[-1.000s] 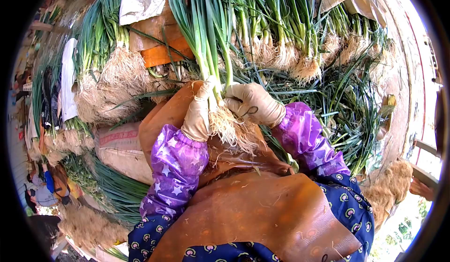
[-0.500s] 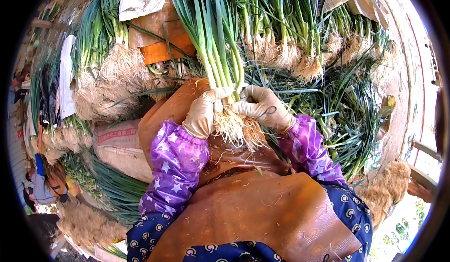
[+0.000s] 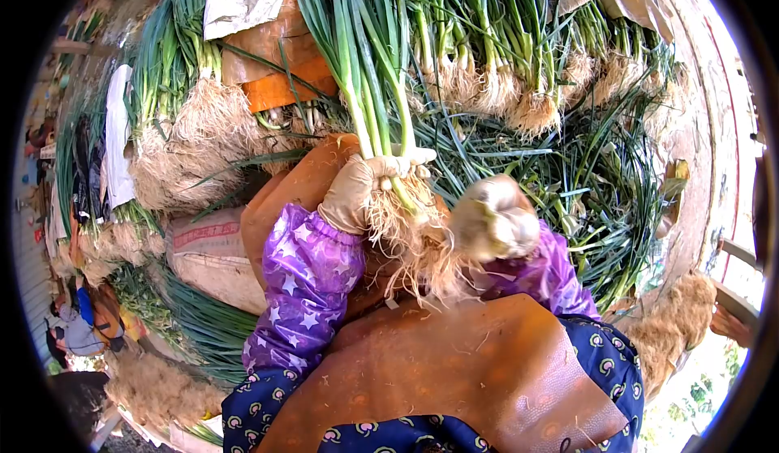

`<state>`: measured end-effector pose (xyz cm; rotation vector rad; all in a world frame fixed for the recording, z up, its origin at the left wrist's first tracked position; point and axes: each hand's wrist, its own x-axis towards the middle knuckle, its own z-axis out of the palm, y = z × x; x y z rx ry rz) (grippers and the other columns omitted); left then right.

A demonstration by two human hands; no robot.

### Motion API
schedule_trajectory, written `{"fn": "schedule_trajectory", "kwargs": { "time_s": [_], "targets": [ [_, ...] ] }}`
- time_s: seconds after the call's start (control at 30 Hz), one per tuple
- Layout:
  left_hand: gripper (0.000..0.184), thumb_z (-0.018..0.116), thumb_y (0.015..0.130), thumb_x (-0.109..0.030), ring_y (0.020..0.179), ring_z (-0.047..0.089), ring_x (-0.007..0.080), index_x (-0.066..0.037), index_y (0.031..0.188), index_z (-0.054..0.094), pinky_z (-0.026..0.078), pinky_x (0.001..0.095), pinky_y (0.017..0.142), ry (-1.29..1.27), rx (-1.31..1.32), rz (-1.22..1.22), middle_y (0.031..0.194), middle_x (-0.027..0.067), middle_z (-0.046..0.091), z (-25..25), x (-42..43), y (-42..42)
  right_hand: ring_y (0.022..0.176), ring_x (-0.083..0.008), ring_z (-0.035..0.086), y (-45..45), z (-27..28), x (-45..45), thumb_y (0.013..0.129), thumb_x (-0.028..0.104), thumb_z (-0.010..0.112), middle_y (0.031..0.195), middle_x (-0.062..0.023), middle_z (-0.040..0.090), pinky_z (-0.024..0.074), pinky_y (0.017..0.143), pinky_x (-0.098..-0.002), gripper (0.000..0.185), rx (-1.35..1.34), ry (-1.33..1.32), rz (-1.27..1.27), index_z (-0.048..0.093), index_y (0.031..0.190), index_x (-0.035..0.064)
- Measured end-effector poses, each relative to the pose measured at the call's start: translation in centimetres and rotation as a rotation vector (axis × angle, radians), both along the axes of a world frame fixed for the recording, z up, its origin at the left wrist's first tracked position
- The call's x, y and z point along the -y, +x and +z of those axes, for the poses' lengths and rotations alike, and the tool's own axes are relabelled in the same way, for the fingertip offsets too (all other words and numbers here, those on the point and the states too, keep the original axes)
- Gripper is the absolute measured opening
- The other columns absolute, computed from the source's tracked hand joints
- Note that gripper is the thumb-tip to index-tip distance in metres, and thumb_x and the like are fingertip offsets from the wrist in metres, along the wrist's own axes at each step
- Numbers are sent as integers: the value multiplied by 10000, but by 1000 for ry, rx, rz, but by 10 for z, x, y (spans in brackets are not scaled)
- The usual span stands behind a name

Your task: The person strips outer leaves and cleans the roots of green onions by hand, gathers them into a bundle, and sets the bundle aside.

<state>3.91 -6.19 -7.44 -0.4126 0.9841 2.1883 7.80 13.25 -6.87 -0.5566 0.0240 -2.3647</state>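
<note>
A small bunch of green onions (image 3: 370, 112) hangs roots down in front of my chest. My left hand (image 3: 365, 185), in a beige glove, is wrapped round its white stems just above the pale roots (image 3: 418, 238). My right hand (image 3: 495, 219), gloved too and smeared by motion, is curled to the right of the roots; whether it holds any root strands I cannot make out. Below both hands lies a brown apron (image 3: 430, 364) over my lap.
Bunches of onions with long roots (image 3: 495, 88) line the back, with more at the left (image 3: 215, 112). Loose green leaves (image 3: 600, 185) are heaped at the right. A pale sack (image 3: 215, 254) lies at the left, and fibrous root piles (image 3: 669, 319) at the lower right.
My right hand has come off the stems and moved right and down, its fingers curling in. My left hand still grips the bunch, whose roots now spread toward the lower right.
</note>
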Motion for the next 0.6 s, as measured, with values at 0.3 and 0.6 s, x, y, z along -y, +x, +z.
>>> {"fn": "schedule_trajectory", "kwargs": {
  "time_s": [0.3, 0.6],
  "targets": [
    [244, 561, 689, -103, 1045, 540, 362, 70, 862, 579, 510, 426, 840, 300, -46, 47, 1217, 329, 461, -2, 4, 2, 956, -156, 594, 14, -13, -59, 878, 111, 591, 1109, -112, 596, 490, 783, -281, 287, 41, 1541, -392, 556, 1131, -19],
    [489, 543, 729, -136, 1115, 511, 351, 54, 1173, 467, 440, 472, 933, 240, -36, 80, 1299, 244, 427, -12, 8, 2, 923, -242, 571, 6, 11, -2, 863, 291, 547, 973, -133, 593, 426, 823, -378, 240, -722, 1291, -426, 589, 1027, 121]
  ]
}}
